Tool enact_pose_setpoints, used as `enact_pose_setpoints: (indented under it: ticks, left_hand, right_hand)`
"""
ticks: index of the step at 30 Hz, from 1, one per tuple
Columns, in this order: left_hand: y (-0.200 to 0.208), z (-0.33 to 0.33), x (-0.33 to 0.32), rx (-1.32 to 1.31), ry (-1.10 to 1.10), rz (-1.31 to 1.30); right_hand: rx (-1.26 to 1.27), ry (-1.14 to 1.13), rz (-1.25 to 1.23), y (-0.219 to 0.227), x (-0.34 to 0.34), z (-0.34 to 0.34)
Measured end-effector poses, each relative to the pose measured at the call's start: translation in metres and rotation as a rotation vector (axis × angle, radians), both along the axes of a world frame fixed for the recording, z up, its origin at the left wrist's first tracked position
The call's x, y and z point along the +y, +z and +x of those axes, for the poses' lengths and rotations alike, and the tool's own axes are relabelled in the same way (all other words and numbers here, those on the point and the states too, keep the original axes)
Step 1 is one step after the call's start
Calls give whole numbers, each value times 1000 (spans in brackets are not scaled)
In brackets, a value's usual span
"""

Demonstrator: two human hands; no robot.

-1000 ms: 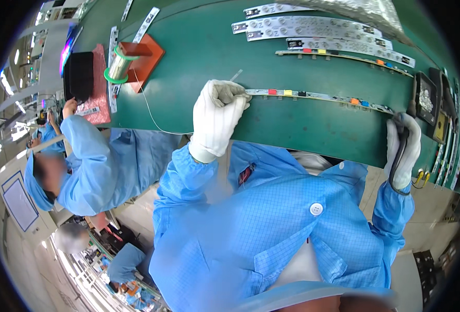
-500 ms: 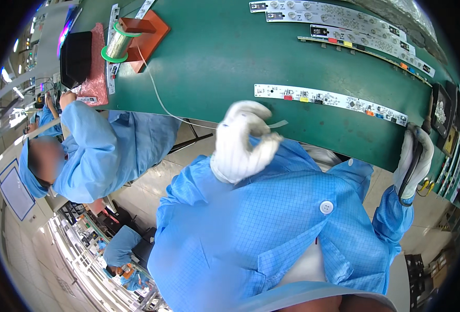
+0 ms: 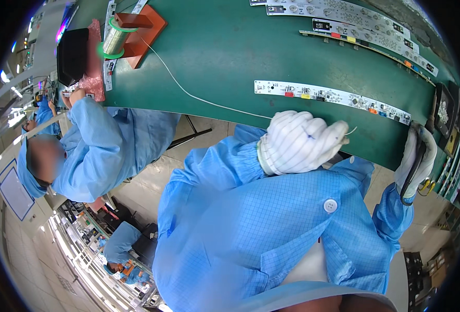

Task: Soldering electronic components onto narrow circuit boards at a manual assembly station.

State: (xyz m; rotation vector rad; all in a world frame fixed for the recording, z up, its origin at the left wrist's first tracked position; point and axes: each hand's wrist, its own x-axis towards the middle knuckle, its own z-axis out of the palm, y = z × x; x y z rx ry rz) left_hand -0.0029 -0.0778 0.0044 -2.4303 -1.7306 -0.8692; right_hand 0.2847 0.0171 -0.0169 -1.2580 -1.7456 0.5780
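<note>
My left hand (image 3: 305,143), in a white striped glove, is closed on a thin solder wire (image 3: 209,103) in front of the table's near edge. The wire's short free end sticks out beyond the fingers. It runs back to a spool (image 3: 116,39) with green flanges on an orange-brown stand (image 3: 146,39). At the table's right end, my gloved right hand (image 3: 418,156) is closed around a slim black handle (image 3: 419,156) that looks like a soldering iron; its tip is hard to make out. Between the hands and the far boards lies a narrow white circuit board (image 3: 334,98) with coloured connectors.
Several long white boards (image 3: 344,23) lie at the far right of the green table (image 3: 214,52). A dark holder (image 3: 442,112) stands beside my right hand. At left, a co-worker in blue (image 3: 105,140) sits near pink bubble wrap (image 3: 96,67) and a black tray (image 3: 73,57).
My left hand has moved right and turned, from loosely curled fingers to a closed grip, drawing the solder wire along with it. The right hand has barely moved.
</note>
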Motion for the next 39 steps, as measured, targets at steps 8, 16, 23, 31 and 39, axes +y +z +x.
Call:
enact_pose_setpoints:
  ticks: [8, 16, 23, 31, 39]
  left_hand:
    - [0, 19, 24, 93, -87, 132]
    - [-15, 35, 38, -138, -154, 23]
    - [-30, 39, 47, -194, -158, 192]
    - [-11, 50, 62, -217, -107, 81]
    - [-9, 62, 69, -60, -56, 21]
  right_hand:
    - [-63, -36, 5, 2, 6, -5]
    - [-36, -17, 4, 2, 13, -3]
    - [-234, -56, 244, 33, 29, 6]
    - [102, -141, -88, 54, 23, 21]
    - [209, -24, -319, 61, 32, 24]
